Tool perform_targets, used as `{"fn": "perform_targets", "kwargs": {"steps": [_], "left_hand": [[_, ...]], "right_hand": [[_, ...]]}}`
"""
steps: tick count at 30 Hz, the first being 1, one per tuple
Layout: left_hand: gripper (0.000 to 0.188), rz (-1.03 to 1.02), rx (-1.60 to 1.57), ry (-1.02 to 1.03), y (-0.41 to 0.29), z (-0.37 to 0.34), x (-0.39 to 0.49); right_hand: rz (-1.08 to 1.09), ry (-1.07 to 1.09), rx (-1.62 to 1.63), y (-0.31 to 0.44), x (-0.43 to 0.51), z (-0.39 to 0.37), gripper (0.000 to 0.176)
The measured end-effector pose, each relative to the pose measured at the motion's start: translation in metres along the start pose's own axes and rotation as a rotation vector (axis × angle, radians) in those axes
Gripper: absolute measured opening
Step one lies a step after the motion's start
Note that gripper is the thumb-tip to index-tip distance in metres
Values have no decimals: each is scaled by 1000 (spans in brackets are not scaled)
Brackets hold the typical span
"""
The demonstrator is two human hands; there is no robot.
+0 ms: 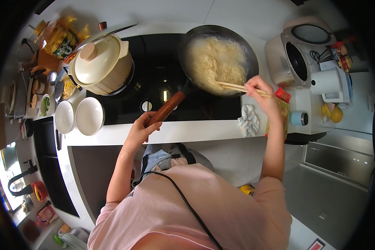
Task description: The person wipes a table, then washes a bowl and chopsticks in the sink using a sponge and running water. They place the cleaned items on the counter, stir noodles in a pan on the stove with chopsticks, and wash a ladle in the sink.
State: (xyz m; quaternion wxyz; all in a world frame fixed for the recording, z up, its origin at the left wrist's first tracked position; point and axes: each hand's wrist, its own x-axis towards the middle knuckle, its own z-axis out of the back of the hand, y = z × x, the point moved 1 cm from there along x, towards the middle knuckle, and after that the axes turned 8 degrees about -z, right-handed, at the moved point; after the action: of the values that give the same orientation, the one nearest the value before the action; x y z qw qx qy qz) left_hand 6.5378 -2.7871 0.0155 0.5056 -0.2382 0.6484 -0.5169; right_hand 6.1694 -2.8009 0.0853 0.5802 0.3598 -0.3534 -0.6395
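My left hand (142, 127) grips the brown wooden handle (167, 109) of a dark wok (252, 59), which sits over the right side of a black glass cooktop (156, 72). Pale noodles (218, 59) lie in cloudy, steaming liquid inside the wok. Between the fingers of my right hand (261, 90) is a pair of wooden chopsticks (234, 87). Their tips reach into the noodles near the wok's front edge. Left of the wok, a cream lidded pot (100, 67) stands on the other burner.
Two white bowls (89, 116) (64, 117) stand front left of the cooktop, near a small bowl of chopped greens (45, 105). A crumpled white cloth (249, 120) lies at the right counter edge. Farther right are an opened rice cooker (281, 62), a green-yellow box (282, 115) and a light-blue flask (298, 118).
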Motion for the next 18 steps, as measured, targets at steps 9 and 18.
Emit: {"fn": "perform_targets", "kwargs": {"steps": [9,18], "left_hand": [[40,9,-7,-25,-4,-1,-5],[40,0,-21,-9,-2,-2,-4]], "right_hand": [[136,-104,-144,-24,89,13,20],[236,-267,-391,-30,70,7,21]]}}
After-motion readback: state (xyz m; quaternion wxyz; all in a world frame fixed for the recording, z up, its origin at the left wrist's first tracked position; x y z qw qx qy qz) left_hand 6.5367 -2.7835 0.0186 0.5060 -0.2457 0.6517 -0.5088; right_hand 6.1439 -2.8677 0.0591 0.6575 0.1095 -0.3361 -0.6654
